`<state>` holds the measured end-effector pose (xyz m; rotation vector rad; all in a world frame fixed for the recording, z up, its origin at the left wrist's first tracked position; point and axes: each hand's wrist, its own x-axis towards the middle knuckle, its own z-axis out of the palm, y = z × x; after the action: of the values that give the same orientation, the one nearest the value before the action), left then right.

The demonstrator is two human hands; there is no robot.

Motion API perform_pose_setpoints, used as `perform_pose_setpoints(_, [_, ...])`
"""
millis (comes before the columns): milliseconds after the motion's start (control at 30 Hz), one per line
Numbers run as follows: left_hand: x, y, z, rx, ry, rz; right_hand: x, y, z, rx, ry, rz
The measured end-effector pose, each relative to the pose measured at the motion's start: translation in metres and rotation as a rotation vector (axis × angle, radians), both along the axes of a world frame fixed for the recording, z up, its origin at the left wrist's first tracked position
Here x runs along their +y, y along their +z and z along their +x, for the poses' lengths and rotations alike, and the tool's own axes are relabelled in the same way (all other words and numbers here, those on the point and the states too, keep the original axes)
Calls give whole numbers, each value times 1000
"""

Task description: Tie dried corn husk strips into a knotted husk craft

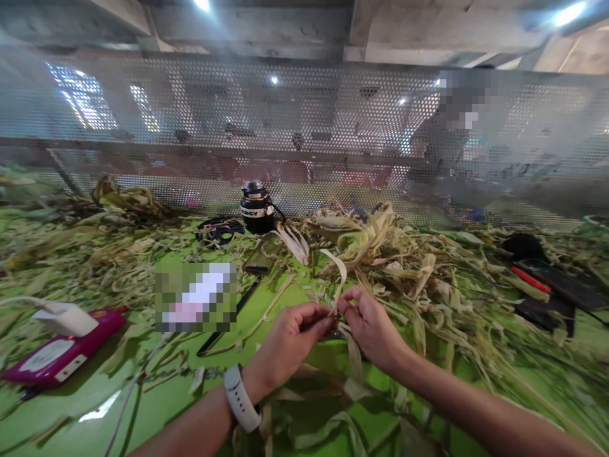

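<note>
Close together over the green table (280, 295), both my hands pinch a pale dry corn husk strip (341, 276). Its upper end curls above my fingertips, and another end hangs below them. My left hand (291, 336) closes thumb and forefinger on it; a white-banded watch (242, 400) is on that wrist. From the other side my right hand (373, 327) grips the same strip, its fingers bent. The exact spot between the fingertips is too small to make out. Just beyond lie a fanned bundle of husk strips (295, 246) and larger corn husks (359, 238).
A black bottle (257, 212) stands at the back before a perforated metal screen (304, 120). Left lies a purple power strip (71, 352) with a white charger (65, 318) and cable. Dark objects (547, 311) lie at right. Husk scraps cover much of the table. A person is behind the screen.
</note>
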<state>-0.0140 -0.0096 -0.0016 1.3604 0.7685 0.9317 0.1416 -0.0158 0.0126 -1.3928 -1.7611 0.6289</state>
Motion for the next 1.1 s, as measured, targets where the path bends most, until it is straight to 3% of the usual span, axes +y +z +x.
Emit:
perform_pose_setpoints(100, [2,2,-1,-67,-8,-89,4,-1,4,2,10,-32])
perform_pose_setpoints(200, [8,7,-5,-100,24,-172,8,5,13,-146,15,36])
perform_pose_setpoints(333, [14,13,-11,-125,83,-202,9,20,25,-433,26,392])
perform_pose_setpoints(467, [13,14,-13,-153,66,-217,6,25,26,-626,180,743])
perform_pose_setpoints(833, [12,16,-15,-56,-38,-254,-3,17,20,-849,467,825])
perform_pose_setpoints(1000, [10,15,-14,-40,44,-295,-7,11,15,-855,471,898])
perform_pose_setpoints(1100, [11,14,-15,-19,0,-243,-8,9,14,-834,379,900])
